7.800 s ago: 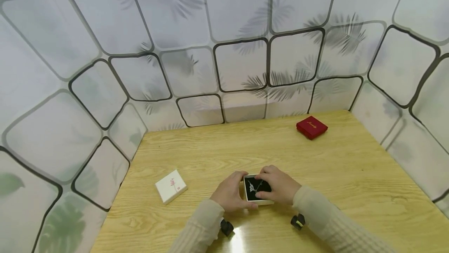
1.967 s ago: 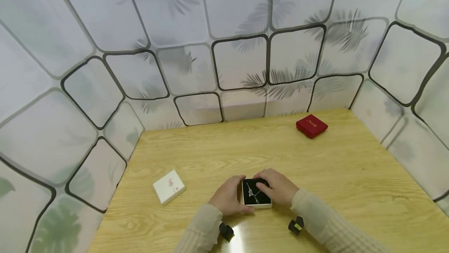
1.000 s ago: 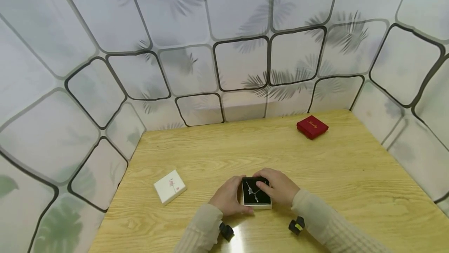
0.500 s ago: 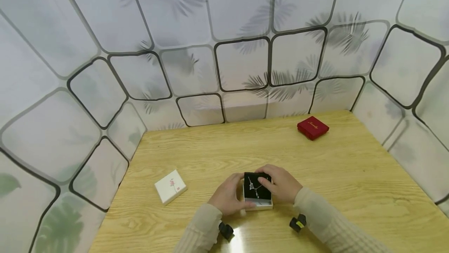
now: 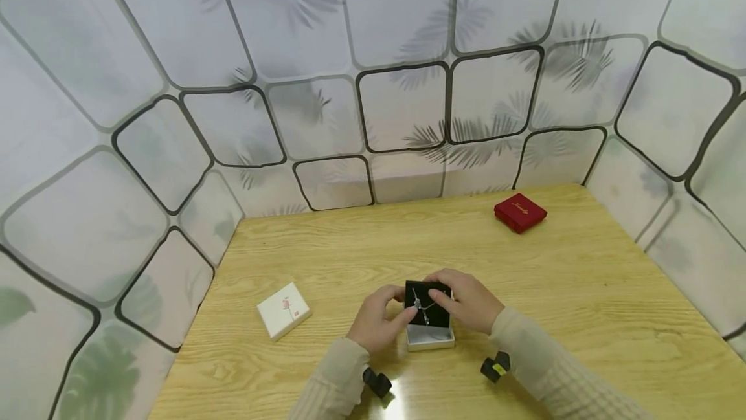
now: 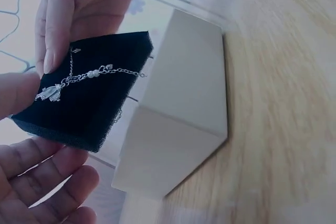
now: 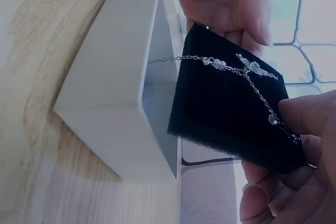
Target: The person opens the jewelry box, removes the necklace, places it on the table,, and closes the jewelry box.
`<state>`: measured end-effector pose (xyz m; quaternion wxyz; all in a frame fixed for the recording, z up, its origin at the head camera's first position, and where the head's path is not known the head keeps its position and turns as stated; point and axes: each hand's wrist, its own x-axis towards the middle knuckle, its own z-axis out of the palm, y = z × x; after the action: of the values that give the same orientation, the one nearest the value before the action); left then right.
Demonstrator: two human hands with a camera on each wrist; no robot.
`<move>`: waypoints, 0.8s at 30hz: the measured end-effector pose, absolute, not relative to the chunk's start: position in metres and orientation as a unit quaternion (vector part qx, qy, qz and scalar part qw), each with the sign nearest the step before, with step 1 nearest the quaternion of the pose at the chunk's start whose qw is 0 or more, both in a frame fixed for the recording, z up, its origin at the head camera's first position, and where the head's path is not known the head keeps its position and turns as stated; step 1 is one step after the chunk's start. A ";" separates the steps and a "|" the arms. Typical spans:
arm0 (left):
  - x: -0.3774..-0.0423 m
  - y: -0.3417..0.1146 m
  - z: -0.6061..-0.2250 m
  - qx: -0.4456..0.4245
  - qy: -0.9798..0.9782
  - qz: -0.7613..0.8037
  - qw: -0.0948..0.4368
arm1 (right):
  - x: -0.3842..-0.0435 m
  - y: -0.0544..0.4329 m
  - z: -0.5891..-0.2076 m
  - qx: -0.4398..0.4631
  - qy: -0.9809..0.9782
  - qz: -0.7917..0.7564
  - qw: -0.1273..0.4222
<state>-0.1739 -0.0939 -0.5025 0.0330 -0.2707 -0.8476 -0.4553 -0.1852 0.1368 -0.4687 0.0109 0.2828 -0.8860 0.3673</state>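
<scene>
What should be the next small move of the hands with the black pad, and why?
Probably lift the black pad slowly away from the white box. The left hand and right hand both pinch it, tilted, close to the box's open mouth, and the necklace has chain running past the pad's edge, so a quick pull might snag it.
</scene>
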 end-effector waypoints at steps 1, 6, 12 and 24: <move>-0.174 -0.094 -0.503 -0.269 -0.846 -0.459 0.036 | -0.185 0.137 -0.468 0.281 -0.886 0.368 0.010; -0.174 -0.093 -0.501 -0.253 -0.835 -0.487 0.034 | -0.186 0.135 -0.468 0.276 -0.888 0.368 0.008; -0.174 -0.092 -0.500 -0.232 -0.830 -0.506 0.029 | -0.187 0.134 -0.466 0.275 -0.888 0.368 0.010; -0.174 -0.090 -0.503 -0.210 -0.829 -0.517 0.043 | -0.187 0.131 -0.467 0.271 -0.891 0.363 0.032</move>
<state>-0.1743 -0.0898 -0.5031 0.0432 -0.2101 -0.8288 -0.5168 -0.1867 0.1308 -0.4674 0.0317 0.2710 -0.8908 0.3634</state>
